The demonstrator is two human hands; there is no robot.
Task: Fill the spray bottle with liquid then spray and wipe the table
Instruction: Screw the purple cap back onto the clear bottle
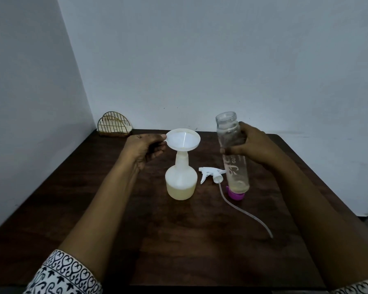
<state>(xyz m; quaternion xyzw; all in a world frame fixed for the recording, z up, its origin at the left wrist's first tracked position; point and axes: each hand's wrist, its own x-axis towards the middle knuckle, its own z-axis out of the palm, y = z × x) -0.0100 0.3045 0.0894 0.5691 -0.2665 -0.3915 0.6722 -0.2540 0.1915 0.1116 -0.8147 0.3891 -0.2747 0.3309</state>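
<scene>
funnel (183, 139) in spray bottle (180, 183)

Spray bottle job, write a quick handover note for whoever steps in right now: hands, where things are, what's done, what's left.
Left hand: pinching the tab of the white funnel, which sits in the neck of the spray bottle.
Right hand: gripping the clear bottle, upright, cap off, nearly empty.
Trigger head with its tube lies on the table between the two bottles. Purple cap lies at the clear bottle's base.
Done: spray bottle holds yellowish liquid in its lower part.
Left: remove funnel, screw on trigger head, spray, wipe. No cloth visible; a wire holder stands in the far corner.
</scene>
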